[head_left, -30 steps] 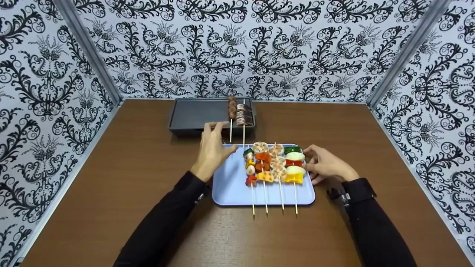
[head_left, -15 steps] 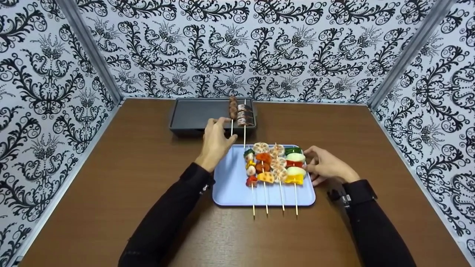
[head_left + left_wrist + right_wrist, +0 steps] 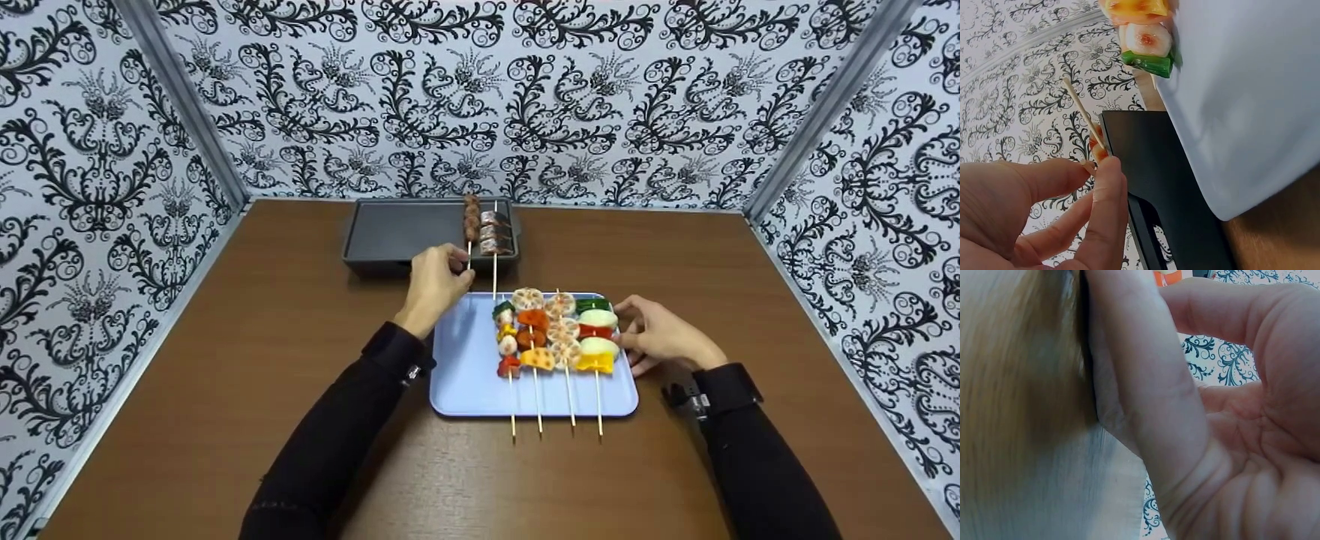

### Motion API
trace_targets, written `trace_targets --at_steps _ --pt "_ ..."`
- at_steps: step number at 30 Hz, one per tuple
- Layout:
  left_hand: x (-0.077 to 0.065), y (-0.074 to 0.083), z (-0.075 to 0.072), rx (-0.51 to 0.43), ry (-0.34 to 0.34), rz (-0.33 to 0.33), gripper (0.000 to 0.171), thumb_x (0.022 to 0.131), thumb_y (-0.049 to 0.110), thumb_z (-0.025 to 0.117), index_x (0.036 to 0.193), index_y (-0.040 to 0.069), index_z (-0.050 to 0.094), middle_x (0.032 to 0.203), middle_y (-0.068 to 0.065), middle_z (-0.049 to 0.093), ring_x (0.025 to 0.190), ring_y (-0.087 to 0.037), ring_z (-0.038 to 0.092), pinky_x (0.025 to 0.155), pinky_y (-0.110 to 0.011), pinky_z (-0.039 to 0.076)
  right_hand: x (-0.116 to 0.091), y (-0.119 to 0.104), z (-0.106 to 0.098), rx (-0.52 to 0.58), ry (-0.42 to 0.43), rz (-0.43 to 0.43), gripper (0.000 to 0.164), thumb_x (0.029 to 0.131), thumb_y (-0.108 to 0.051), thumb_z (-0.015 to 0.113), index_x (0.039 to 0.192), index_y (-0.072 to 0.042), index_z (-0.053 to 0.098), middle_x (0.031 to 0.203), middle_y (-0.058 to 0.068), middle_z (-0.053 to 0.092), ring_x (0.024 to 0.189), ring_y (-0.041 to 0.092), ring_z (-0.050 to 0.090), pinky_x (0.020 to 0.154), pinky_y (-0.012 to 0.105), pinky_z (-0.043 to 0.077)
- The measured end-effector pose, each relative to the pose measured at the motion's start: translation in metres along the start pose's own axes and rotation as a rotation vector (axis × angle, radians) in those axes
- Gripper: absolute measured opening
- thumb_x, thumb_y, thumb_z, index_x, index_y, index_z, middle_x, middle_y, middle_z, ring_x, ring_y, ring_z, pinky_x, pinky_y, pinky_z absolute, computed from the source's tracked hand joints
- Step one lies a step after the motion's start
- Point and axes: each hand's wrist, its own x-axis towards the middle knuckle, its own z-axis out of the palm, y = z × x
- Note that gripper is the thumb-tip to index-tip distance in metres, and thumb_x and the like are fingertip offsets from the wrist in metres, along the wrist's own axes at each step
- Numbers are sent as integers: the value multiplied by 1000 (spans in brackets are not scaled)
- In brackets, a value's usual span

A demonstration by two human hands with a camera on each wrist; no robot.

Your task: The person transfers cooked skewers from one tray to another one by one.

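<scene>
My left hand pinches the bare lower stick of a brown meatball skewer between thumb and fingers. The meatballs lie on the right part of a dark grill plate. Beside them is a skewer of silvery-skinned fish pieces, its stick reaching over the plate's front edge. My right hand holds the right rim of a pale blue tray. Several vegetable skewers lie there, among them lotus root slices and an onion and pepper skewer. In the left wrist view, the pinched stick's end shows at the fingertips.
The brown table carries the grill plate at the back and the tray in front of it. Stick ends overhang the tray's near edge. Patterned walls stand behind and at both sides.
My left hand has reached slightly forward, and its thumb and fingers have closed on the meatball skewer's stick. The right hand and the tray have stayed put.
</scene>
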Motion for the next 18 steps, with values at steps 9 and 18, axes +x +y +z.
trace_targets --at_steps 9,18 --pt "4 -1 -3 -153 -78 -155 21 85 5 77 106 3 73 84 -4 73 66 -13 71 59 -24 61 0 -1 0 -23 6 9 56 96 -7 69 143 -3 38 98 26 59 68 34 66 61 50 64" --pt "7 -1 -3 -369 -126 -311 25 84 -1 79 108 -2 71 88 -11 73 68 -21 74 70 -38 65 1 2 0 -15 7 1 57 96 -7 69 143 -3 38 97 27 59 68 35 67 61 51 64"
